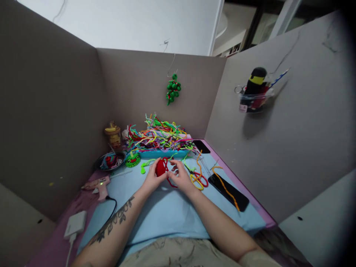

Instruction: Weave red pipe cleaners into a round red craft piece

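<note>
My left hand (152, 175) is closed round a fuzzy red rounded piece (160, 168), with the thumb along its near side. A red pipe cleaner (171, 184) loops over the right side of this piece, and its loose end hangs below. My right hand (180, 176) pinches the red strand at the edge of the piece, its other fingers curled and a little apart. Both hands are above a blue cloth (167, 211). To their left lies a bright green twisted piece (143, 169). Scissors with red and yellow handles (198, 181) are to the right.
Behind the hands, a blue tray (164, 154) overflows with colourful pipe cleaners (161, 135). A pink glue gun (101, 187), a white power bank (75, 223), a bowl (120, 158) and a green figure (132, 159) stand left. A black phone (233, 196) with an orange pipe cleaner (228, 189) lies right.
</note>
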`<action>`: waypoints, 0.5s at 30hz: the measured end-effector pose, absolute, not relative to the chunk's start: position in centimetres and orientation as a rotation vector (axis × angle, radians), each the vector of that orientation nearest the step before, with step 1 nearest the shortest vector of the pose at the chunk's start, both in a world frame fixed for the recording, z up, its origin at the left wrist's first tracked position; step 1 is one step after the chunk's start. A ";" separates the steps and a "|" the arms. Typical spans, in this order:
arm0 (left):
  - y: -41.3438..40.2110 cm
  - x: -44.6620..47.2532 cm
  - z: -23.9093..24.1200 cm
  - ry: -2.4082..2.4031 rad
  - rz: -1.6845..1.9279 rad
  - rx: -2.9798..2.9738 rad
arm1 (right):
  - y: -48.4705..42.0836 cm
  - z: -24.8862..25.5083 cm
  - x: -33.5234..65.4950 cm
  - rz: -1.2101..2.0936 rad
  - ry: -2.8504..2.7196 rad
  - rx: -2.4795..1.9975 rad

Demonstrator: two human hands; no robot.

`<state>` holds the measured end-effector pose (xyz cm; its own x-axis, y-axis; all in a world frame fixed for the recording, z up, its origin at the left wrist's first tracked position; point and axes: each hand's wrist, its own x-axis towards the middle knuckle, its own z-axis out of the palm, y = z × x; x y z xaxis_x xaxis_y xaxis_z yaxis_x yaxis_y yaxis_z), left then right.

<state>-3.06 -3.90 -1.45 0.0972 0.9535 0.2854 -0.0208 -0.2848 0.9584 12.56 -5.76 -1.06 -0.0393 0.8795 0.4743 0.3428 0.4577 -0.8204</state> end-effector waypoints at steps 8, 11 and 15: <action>-3.0 -3.8 -0.5 0.952 1.520 0.913 | -6.4 -2.6 11.1 0.626 -1.990 -1.127; -2.7 -4.3 -0.1 0.938 1.566 0.798 | -6.8 -2.2 11.2 0.527 -2.135 -1.038; -2.4 -4.9 0.0 0.909 1.595 0.747 | -7.2 -1.4 11.7 0.467 -2.257 -0.950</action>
<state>-4.88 -2.35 0.01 -0.2011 0.9796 0.0038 -0.4957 -0.1051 0.8621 11.67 -7.16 -1.44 -0.5362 0.7332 0.4182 0.5070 0.6758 -0.5350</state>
